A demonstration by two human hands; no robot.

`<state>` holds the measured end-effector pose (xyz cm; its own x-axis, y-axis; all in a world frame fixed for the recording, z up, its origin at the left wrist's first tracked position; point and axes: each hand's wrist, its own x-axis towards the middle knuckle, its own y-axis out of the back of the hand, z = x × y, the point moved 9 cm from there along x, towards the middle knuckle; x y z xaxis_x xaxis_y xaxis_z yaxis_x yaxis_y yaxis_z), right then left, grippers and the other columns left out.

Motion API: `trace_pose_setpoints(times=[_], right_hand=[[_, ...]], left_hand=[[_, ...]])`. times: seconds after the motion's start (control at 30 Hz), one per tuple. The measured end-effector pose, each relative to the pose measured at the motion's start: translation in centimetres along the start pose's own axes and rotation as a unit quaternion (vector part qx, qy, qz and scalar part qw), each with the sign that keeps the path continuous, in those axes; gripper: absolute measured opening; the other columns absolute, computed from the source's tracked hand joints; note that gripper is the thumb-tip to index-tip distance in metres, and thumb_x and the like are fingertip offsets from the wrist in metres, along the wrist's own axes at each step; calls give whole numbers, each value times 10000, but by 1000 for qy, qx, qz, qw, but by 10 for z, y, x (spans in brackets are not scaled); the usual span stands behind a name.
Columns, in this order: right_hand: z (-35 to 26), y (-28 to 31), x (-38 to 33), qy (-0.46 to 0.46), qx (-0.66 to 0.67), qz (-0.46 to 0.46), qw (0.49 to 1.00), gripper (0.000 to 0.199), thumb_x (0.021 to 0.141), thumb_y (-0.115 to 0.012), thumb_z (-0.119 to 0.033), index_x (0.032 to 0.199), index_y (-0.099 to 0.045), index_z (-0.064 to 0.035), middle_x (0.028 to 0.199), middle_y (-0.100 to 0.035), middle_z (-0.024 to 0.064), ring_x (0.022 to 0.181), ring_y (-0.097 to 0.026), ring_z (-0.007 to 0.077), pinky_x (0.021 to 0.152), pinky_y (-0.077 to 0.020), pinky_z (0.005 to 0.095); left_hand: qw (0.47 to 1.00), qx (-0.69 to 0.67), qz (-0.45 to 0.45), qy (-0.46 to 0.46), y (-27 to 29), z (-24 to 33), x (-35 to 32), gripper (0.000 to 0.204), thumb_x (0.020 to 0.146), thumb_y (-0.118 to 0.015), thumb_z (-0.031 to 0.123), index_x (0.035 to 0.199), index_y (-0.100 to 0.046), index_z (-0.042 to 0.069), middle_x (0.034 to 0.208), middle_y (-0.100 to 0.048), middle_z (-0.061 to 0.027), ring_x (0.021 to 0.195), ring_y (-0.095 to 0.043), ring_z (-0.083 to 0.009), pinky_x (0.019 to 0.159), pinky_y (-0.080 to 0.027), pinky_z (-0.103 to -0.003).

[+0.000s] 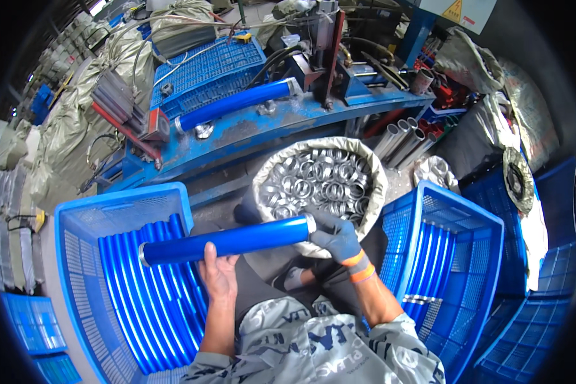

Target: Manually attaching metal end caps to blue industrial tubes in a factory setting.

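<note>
A shiny blue tube (237, 242) lies nearly level across my lap, its right end slightly higher. Bare, my left hand (219, 276) grips it from below near the middle, thumb along the near side. My right hand (339, 238), in a grey-blue glove with an orange cuff, closes on the silver metal ring (311, 223) at the tube's right end. Another silver ring (144, 255) sits on the left end. Just beyond my right hand stands a white sack (260, 185) full of loose metal rings (320, 179).
At my left, a blue crate (70, 256) holds several blue tubes (150, 307); another crate (489, 256) with tubes stands at my right. Ahead, a blue machine bench (237, 137) carries another blue tube (237, 104). Bare metal tubes (400, 142) lean beyond the sack.
</note>
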<state>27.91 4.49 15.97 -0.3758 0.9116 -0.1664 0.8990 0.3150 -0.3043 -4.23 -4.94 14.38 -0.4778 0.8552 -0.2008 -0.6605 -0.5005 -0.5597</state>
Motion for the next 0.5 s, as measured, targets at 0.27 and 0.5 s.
trace_pose_setpoints(times=[0.27, 0.5], right_hand=[[-17, -28, 50, -6, -30, -59, 998, 592, 1040, -844, -37, 1604, -674, 22, 1288, -808, 58, 1106, -755, 106, 978, -628, 274], [-34, -66, 76, 75, -47, -111, 990, 785, 974, -886, 19, 1690, -564, 43, 1430, -764, 76, 1275, -711, 138, 1125, -580, 330]], left_hand=[[1000, -21, 5, -13, 18, 9, 29, 538, 1186, -690, 440, 1509, -625, 15, 1477, -734, -190, 1379, -729, -351, 1188, -597, -549], [997, -45, 12, -61, 24, 43, 44, 467, 1181, -711, 370, 1493, -654, 27, 1412, -763, -170, 1315, -763, -342, 1082, -660, -552]])
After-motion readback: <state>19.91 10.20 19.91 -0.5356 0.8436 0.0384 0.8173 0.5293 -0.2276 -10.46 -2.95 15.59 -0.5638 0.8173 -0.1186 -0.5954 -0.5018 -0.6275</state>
